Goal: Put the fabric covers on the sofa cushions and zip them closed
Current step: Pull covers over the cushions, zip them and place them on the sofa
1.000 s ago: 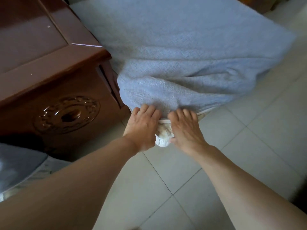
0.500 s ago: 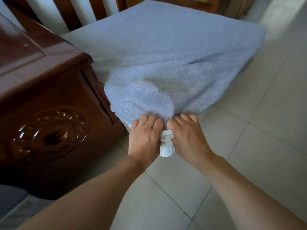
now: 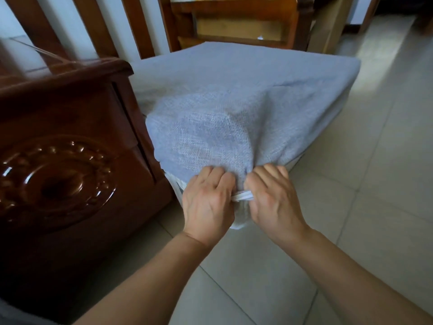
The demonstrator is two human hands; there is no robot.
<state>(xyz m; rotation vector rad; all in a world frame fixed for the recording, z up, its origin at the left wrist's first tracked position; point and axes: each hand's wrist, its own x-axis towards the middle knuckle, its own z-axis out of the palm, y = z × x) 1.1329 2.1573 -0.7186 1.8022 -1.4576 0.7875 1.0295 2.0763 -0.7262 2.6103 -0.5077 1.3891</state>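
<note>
A large sofa cushion in a blue-grey woven cover lies tilted, its near corner hanging over the tiled floor. My left hand and my right hand sit side by side at that corner, fingers curled into the bunched edge of the cover. A white strip of the cover's edge shows between the two hands. The pale inner cushion pokes out below them. No zip puller is visible.
A dark carved wooden sofa arm stands close on the left, touching the cushion's side. Wooden slats and a wooden chair frame stand behind. Light floor tiles spread to the right and below.
The view has tilted up and the cushion's far end now shows. Both hands keep their grip at the corner, and the cover has come further down over the white inner cushion.
</note>
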